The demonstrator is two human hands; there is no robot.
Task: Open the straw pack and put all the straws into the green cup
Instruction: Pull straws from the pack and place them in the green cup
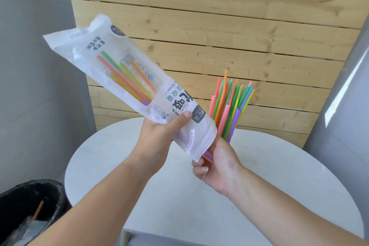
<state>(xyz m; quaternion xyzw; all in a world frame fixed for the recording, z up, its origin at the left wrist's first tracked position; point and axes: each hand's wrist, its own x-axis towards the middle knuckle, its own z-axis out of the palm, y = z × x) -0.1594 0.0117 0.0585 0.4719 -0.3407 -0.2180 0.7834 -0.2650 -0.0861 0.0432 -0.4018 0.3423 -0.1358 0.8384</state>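
I see the round white worktop (pixel 179 195) below. The left hand (pixel 159 136) has its grip clamped on the translucent printed plastic straw pack (pixel 119 78), tilted mouth-down so the remaining coloured straws (pixel 127 78) slide out. The right hand (pixel 217 168) pinches the emerging purple straw ends (pixel 208 156). A straw bunch (pixel 229 106) stands behind; the green cup is hidden.

We saw a plain indoor corner: wood-plank wall (pixel 219 26) behind a round white table (pixel 179 195), black bin (pixel 40 195) beside the table.
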